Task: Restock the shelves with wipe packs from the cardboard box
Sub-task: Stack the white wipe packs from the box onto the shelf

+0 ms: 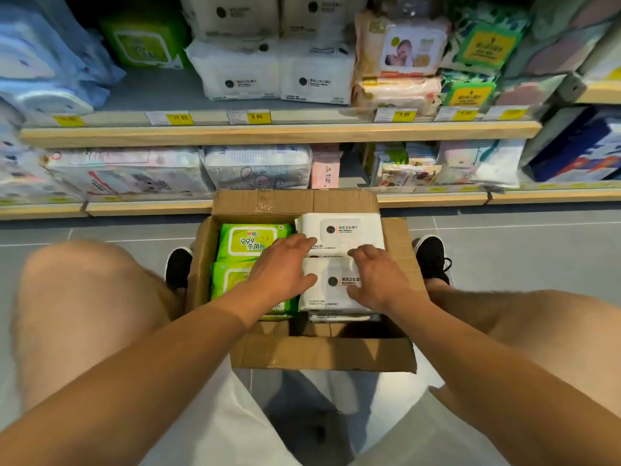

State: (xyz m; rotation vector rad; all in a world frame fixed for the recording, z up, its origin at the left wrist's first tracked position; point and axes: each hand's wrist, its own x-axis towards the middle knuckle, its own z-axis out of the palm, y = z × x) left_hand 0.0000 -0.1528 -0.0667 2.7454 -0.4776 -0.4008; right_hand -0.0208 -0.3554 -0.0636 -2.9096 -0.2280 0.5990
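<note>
An open cardboard box (pixel 400 260) stands on the floor between my feet. Inside it, two green wipe packs (pixel 250 242) lie on the left and white wipe packs on the right, one far (pixel 339 230) and one near (pixel 331 287). My left hand (pixel 280 269) lies over the seam between green and white packs, its fingers nearly straight and reaching the near white pack's far left corner, thumb on its top. My right hand (pixel 376 277) holds the near white pack, fingers curled over its far edge and thumb on its top right.
Right behind the box rise two wooden-edged shelves (pixel 279 134). The upper one holds matching white packs (pixel 279 75), a green pack (pixel 144 45) and baby-wipe packs (pixel 400 62), with a gap at left centre. My bare knees flank the box on a grey tiled floor.
</note>
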